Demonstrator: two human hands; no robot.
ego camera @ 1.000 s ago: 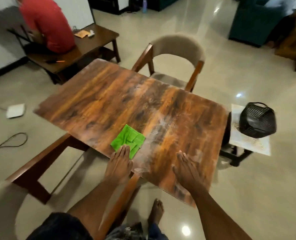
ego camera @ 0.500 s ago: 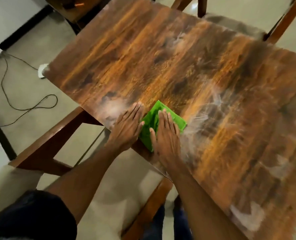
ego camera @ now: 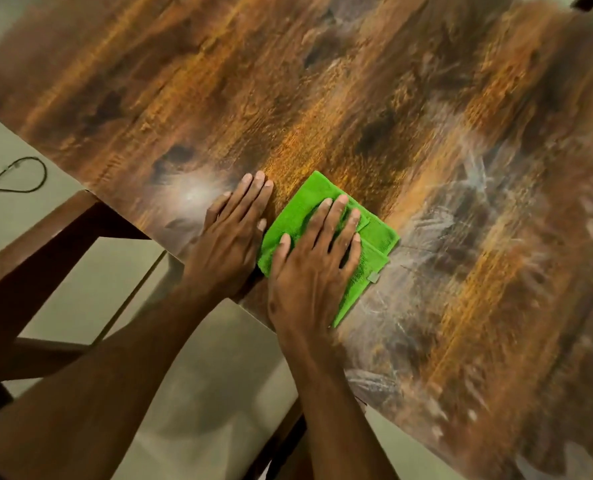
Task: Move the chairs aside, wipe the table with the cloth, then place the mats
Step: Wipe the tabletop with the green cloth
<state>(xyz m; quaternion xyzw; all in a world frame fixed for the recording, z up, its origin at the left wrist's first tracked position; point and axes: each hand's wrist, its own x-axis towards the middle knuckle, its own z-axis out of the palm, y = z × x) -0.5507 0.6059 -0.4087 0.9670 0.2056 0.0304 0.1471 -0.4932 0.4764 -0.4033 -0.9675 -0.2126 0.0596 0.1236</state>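
Streaked with pale smears, the brown wood-grain desk (ego camera: 323,98) carries a folded green microfibre cloth (ego camera: 374,237) near its front edge. Right hand (ego camera: 317,268) presses it, fingers straight and spread; left hand (ego camera: 232,233) rests flat beside it. Best wipe in long, overlapping, firm strokes.

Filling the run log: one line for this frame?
phase: wiping | right hand: flat on folded green cloth | left hand: flat on brown wooden table

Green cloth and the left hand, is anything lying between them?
Nothing; in the head view the left hand lies flat on the table, right against the green cloth edge.
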